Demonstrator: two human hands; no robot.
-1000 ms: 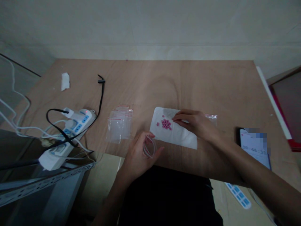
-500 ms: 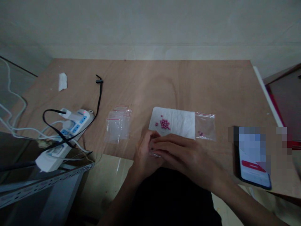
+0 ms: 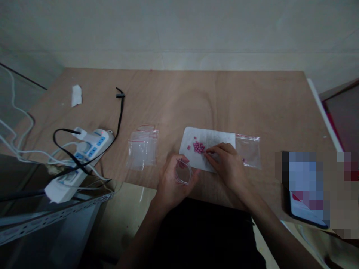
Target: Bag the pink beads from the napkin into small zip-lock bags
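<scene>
My left hand (image 3: pixel 168 181) is curled around a small clear plastic bag (image 3: pixel 184 173), whose round mouth is held open and faces up. On a white cloth or tissue (image 3: pixel 186 160) lies a cluster of small pink beads (image 3: pixel 198 147), with a couple of loose ones beside it. My right hand (image 3: pixel 229 164) reaches over the cloth, thumb and forefinger together at the cluster's right edge. Whatever is between those fingertips is too small to make out. Right of the cloth lies a clear zip bag (image 3: pixel 251 151) with a few beads, partly hidden by my right hand.
Several clear zip bags (image 3: pixel 143 149) lie in a pile on the wooden table (image 3: pixel 168 97). A white power strip (image 3: pixel 92 147) with tangled cords and a black cable (image 3: pixel 120 119) occupies the left. A scrap of white paper (image 3: pixel 76 95) lies behind; a phone (image 3: pixel 308 216) is at the right.
My hands, together half a second ago, are apart. The right hand has moved forward to the beads. The bag's open mouth now shows in my left hand.
</scene>
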